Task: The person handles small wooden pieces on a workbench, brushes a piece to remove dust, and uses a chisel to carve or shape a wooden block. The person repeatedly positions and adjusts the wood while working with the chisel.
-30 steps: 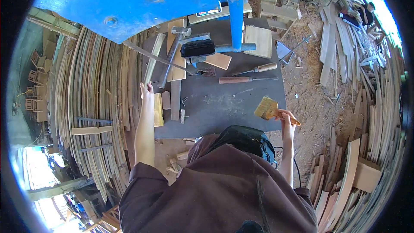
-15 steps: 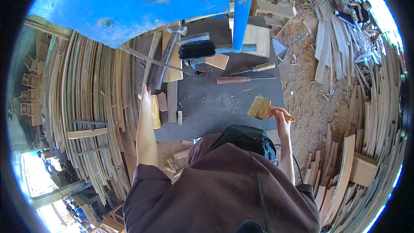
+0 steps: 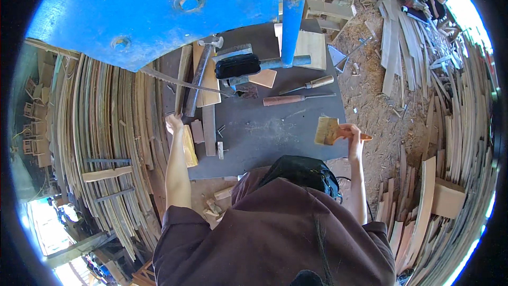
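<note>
My right hand (image 3: 350, 132) is closed around the handle of a wide flat paintbrush (image 3: 326, 130), its pale bristles pointing left over the right edge of the dark worktable (image 3: 296, 132). At the table's left edge, my left hand (image 3: 174, 123) has its fingers curled at the near end of a long wooden stick (image 3: 183, 77). Beside the stick lies a hammer (image 3: 200, 77) with a long handle. A yellowish wooden block (image 3: 189, 147) is close to my left wrist. Two chisels, one with a pale handle (image 3: 320, 81) and one with a reddish-brown handle (image 3: 283, 100), lie farther back.
A large blue machine panel (image 3: 153, 16) and a blue post (image 3: 291, 26) overhang the table's far side. A thin saw blade (image 3: 180, 83) slants below the panel. Stacked planks (image 3: 100, 116) stand left. Wood shavings (image 3: 375, 111) and boards (image 3: 394, 47) cover the floor to the right.
My right hand has moved the paintbrush a little to the right and turned it more level. My left hand's fingers have curled more around the stick's end. The view has shifted slightly.
</note>
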A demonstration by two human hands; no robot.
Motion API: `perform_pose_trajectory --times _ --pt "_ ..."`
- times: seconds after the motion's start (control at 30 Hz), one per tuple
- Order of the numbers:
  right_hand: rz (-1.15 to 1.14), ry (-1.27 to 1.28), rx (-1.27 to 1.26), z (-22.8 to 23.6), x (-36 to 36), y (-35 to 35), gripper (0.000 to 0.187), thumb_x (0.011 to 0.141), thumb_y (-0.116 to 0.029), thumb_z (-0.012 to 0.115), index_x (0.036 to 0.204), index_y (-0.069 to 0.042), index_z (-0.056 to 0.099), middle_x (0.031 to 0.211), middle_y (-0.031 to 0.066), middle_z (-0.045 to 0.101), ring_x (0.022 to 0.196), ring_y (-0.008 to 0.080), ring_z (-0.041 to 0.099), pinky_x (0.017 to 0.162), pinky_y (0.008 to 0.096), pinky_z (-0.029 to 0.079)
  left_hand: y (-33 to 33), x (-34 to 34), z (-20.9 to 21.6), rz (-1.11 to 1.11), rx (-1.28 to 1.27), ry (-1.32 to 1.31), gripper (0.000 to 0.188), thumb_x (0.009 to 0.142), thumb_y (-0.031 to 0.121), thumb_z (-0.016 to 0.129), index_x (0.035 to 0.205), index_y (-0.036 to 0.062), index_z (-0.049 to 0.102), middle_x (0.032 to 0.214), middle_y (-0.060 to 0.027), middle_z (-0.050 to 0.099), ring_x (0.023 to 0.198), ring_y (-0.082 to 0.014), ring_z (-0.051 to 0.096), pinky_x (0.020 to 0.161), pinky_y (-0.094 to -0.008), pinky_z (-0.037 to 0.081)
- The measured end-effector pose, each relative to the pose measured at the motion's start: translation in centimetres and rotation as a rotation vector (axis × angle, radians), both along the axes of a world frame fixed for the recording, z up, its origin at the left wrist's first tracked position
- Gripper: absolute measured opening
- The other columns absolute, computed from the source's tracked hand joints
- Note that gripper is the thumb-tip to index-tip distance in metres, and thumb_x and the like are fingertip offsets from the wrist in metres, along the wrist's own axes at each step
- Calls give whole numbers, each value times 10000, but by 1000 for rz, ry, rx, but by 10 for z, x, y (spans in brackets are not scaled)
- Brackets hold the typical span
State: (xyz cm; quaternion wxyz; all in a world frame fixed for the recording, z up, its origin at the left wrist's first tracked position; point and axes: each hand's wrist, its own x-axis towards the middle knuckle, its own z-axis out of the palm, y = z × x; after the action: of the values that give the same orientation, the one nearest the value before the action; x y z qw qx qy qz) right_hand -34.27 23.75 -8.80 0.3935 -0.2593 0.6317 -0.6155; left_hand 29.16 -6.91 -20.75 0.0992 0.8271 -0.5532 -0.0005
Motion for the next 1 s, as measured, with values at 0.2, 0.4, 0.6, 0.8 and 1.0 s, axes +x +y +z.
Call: perform_pose_trajectory --times 0.2,0.4,0.6,0.8,1.0 --pt "-2 160 -20 27 -36 -65 284 1001 -210 476 915 -18 667 800 53 656 619 107 575 578 271 509 17 -36 29 -142 -293 176 329 855 248 708 1080 13 662 1066 -183 643 1041 -360 611 866 -457 493" --pt "172 501 300 7 -28 -208 428 911 -401 633 1057 0 666 905 154 693 751 200 669 677 346 576 79 -51 59 -264 -425 306 304 902 165 645 1150 -3 594 1165 -177 570 1088 -358 567 915 -435 482" --pt "163 1051 727 -74 -51 -312 732 728 -584 749 1165 -6 647 1118 199 660 1045 364 642 870 439 540 167 -70 75 -351 -285 479 226 934 89 600 1150 22 598 1196 -177 568 1046 -334 596 827 -385 533" --pt "174 938 942 -75 -27 -340 932 619 -565 833 1334 -38 549 1304 197 571 1272 353 474 988 425 489 274 -53 91 -188 -66 614 267 931 19 575 1196 33 599 1245 -156 554 1076 -283 601 772 -328 570" --pt "304 822 850 -65 -32 -344 981 546 -532 889 1329 -42 558 1327 182 569 1287 389 439 1015 435 465 333 -29 85 -54 -54 595 314 921 -14 571 1226 49 606 1251 -144 549 1030 -249 617 738 -298 575"
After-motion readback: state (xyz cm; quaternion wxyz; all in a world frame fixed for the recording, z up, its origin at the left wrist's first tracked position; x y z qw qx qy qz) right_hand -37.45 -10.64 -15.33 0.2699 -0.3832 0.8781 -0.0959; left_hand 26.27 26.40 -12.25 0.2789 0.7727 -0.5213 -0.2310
